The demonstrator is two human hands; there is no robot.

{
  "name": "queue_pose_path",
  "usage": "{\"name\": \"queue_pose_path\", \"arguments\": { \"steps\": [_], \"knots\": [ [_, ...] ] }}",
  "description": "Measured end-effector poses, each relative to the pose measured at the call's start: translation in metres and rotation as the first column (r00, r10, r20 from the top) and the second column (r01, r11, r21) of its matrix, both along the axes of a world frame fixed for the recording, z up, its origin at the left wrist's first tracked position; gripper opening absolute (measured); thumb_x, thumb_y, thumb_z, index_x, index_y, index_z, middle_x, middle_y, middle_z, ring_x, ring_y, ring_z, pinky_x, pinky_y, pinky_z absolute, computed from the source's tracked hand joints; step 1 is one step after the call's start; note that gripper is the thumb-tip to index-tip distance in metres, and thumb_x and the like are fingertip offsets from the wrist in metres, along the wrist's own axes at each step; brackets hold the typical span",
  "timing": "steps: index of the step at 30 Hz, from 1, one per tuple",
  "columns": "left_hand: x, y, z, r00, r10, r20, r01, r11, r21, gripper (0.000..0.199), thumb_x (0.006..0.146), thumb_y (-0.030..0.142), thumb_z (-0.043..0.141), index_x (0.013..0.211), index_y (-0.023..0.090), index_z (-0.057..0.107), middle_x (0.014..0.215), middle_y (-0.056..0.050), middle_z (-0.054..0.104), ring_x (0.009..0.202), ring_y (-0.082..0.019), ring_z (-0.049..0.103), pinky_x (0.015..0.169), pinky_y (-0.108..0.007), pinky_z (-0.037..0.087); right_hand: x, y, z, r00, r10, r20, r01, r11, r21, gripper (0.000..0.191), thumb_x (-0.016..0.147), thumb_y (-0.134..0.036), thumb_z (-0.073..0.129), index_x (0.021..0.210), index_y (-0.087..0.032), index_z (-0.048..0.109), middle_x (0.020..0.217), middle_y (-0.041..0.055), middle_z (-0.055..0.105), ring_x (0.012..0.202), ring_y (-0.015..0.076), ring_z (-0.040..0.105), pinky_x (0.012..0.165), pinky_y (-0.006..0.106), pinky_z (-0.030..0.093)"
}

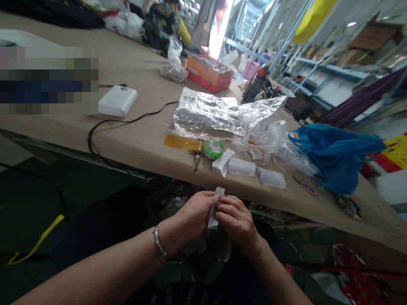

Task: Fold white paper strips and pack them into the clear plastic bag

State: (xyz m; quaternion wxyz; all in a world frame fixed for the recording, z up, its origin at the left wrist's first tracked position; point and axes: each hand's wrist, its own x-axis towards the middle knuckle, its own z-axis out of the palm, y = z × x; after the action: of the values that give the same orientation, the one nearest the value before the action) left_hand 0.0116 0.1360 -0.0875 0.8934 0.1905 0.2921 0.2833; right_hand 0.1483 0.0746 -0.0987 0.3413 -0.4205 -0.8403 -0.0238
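Below the front edge of the brown-covered table [149,159], both hands are closed on one small white paper strip [213,219]. My left hand [195,212] grips it from the left, thumb near its top. Curled fingers of my right hand [237,218] press on it from the right. Stacks of white slips lie on the table just beyond: a fanned stack [222,162], a middle stack [241,167] and a right stack [271,178]. A green tape roll [213,149] and a pointed tool with a metal tip [197,156] are left of them.
Clear plastic packaging [208,112] covers the table's middle, with a blue bag [340,152] and pink-handled scissors [304,185] to its right. A white box [118,101], black cable [92,133] and orange box [208,74] stand farther off. A person [162,25] is at the back.
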Motion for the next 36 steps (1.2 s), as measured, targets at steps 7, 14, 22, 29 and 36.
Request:
{"name": "queue_pose_path", "arguments": {
  "steps": [7, 14, 22, 29, 36],
  "knots": [
    [-0.001, 0.002, 0.007, 0.958, -0.068, -0.278, 0.069, 0.998, -0.008, 0.011, 0.083, 0.018, 0.058, 0.087, 0.009, 0.061, 0.074, -0.008, 0.067, 0.057, -0.014, 0.063, 0.056, -0.025, 0.053, 0.06, 0.001, -0.001, 0.866, -0.5, 0.004, 0.499, 0.864, 0.064, 0.04, 0.092, -0.025, 0.049, 0.131, -0.016, 0.045, 0.119, 0.0148, 0.056, 0.119, 0.0271, 0.046, 0.098, 0.049, 0.042],
    [0.001, 0.001, 0.01, 0.945, -0.098, -0.312, 0.104, 0.995, 0.004, 0.011, 0.083, 0.02, 0.059, 0.084, 0.009, 0.062, 0.072, -0.007, 0.067, 0.055, -0.012, 0.063, 0.055, -0.023, 0.053, 0.125, -0.006, -0.016, 0.622, -0.736, 0.268, 0.749, 0.659, 0.069, 0.039, 0.092, -0.029, 0.047, 0.124, -0.009, 0.053, 0.126, 0.0186, 0.053, 0.117, 0.0317, 0.045, 0.097, 0.053, 0.038],
    [0.003, 0.0, 0.005, 0.938, -0.096, -0.332, 0.105, 0.994, 0.009, 0.013, 0.084, 0.02, 0.058, 0.087, 0.008, 0.061, 0.074, -0.009, 0.067, 0.055, -0.013, 0.063, 0.054, -0.024, 0.053, 0.134, -0.015, -0.007, 0.75, -0.657, -0.073, 0.661, 0.748, 0.061, 0.018, 0.091, -0.023, 0.05, 0.096, -0.016, 0.066, 0.098, 0.0097, 0.067, 0.093, 0.0213, 0.062, 0.086, 0.04, 0.05],
    [0.003, -0.004, -0.001, 0.972, -0.091, -0.215, 0.093, 0.996, 0.0, 0.015, 0.079, 0.02, 0.062, 0.086, 0.007, 0.065, 0.073, -0.01, 0.067, 0.053, -0.013, 0.06, 0.052, -0.024, 0.049, 0.035, -0.011, 0.014, 0.948, -0.219, -0.23, 0.239, 0.969, 0.063, 0.022, 0.086, -0.012, 0.055, 0.103, -0.024, 0.064, 0.106, 0.0071, 0.064, 0.111, 0.0246, 0.056, 0.092, 0.046, 0.048],
    [-0.005, -0.002, -0.002, 1.0, 0.004, -0.029, -0.006, 0.998, -0.066, 0.004, 0.069, 0.005, 0.06, 0.068, 0.007, 0.064, 0.065, -0.007, 0.064, 0.053, -0.011, 0.058, 0.05, -0.019, 0.043, -0.01, -0.002, -0.006, 0.998, -0.018, -0.064, 0.019, 1.0, 0.022, 0.019, 0.089, -0.011, 0.051, 0.099, -0.02, 0.064, 0.1, 0.0072, 0.067, 0.107, 0.0208, 0.059, 0.095, 0.042, 0.046]
  ]
}}
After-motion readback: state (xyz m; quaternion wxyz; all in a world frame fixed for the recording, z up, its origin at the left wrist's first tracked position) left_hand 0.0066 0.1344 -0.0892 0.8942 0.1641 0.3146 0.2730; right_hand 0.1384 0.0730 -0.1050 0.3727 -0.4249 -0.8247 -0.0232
